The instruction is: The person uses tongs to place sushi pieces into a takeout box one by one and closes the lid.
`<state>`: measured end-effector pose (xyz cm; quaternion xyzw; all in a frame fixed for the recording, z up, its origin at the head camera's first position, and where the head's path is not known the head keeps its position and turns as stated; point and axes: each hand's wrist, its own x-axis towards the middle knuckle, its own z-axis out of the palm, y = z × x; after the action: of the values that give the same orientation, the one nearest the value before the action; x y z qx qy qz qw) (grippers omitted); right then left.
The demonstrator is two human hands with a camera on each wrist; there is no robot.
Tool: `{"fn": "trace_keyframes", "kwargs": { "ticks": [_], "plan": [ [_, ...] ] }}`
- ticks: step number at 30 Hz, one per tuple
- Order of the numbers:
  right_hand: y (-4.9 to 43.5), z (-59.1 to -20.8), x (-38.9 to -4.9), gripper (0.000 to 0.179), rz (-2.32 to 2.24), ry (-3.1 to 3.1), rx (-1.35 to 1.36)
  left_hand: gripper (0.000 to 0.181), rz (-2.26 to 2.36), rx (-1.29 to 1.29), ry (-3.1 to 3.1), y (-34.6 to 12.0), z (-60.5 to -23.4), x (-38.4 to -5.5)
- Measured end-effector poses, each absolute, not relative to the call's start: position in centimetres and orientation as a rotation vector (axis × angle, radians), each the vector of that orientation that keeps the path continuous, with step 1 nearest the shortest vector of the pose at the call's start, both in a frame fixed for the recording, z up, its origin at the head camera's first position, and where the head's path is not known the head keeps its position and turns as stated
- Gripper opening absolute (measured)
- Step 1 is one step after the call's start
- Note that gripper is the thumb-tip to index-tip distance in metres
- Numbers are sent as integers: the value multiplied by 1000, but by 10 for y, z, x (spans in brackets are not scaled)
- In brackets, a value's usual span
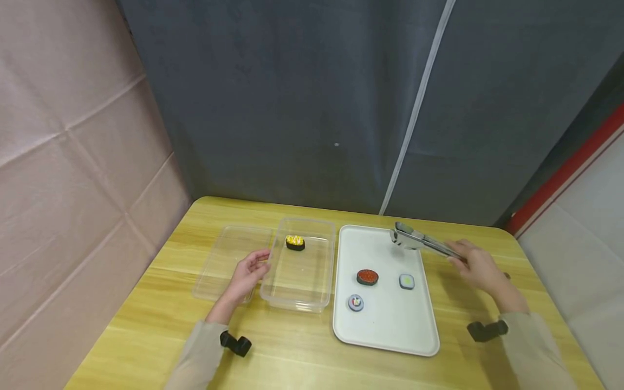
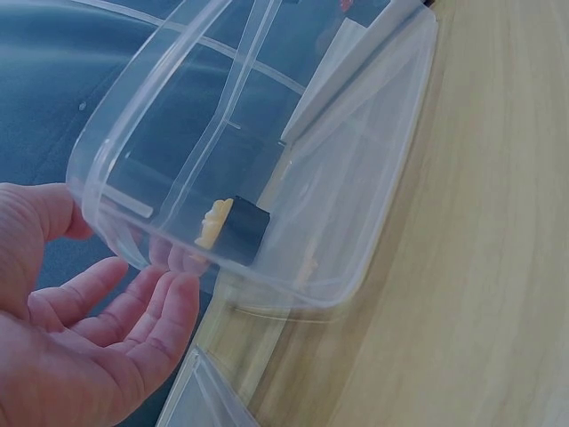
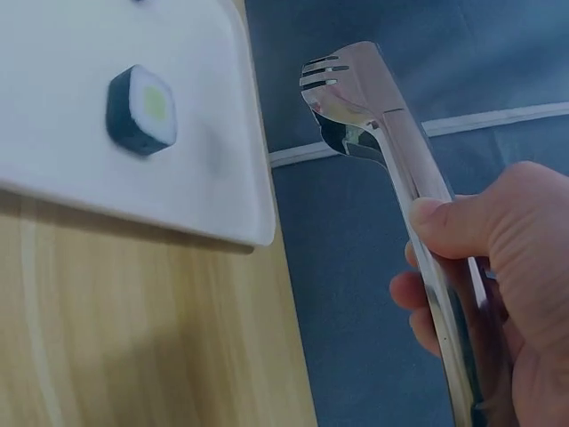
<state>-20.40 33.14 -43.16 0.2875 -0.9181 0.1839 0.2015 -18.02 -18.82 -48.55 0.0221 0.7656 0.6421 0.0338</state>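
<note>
My left hand (image 1: 250,275) rests against the left wall of a clear plastic container (image 1: 298,304), fingers loosely bent. In the left wrist view its fingertips (image 2: 182,289) lie along the outside of that wall. Inside the container, toward the far end, sits a toy sushi piece with yellow topping (image 1: 294,242). My right hand (image 1: 480,268) grips metal tongs (image 1: 423,242) by their handles, thumb on one arm. The tongs' head hangs over the far right part of a white tray (image 1: 385,336), with nothing seen between its tips.
On the tray lie a red-topped sushi piece (image 1: 368,277), a round roll (image 1: 356,303) and a square roll with a green centre (image 1: 407,281). A clear lid (image 1: 219,260) lies left of the container, partly under my left hand. Dark cloth hangs behind the wooden table (image 1: 273,357).
</note>
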Motion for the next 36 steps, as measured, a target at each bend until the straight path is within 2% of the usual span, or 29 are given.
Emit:
{"fn": "trace_keyframes", "kwargs": {
  "ticks": [6, 14, 23, 36],
  "plan": [
    [320, -419, -205, 40, 509, -2521, 830, 43, 1968, 77, 2357, -189, -487, -181],
    [298, -407, -210, 43, 543, -2446, 888, 42, 2027, 210, 2406, -191, -491, -179],
    [267, -400, -219, 40, 574, -2415, 922, 43, 1969, 84, 2363, -189, -487, -181],
    [219, -398, -230, 37, 637, -2478, 1023, 42, 1974, 80, 2352, -188, -486, -180]
  ]
}}
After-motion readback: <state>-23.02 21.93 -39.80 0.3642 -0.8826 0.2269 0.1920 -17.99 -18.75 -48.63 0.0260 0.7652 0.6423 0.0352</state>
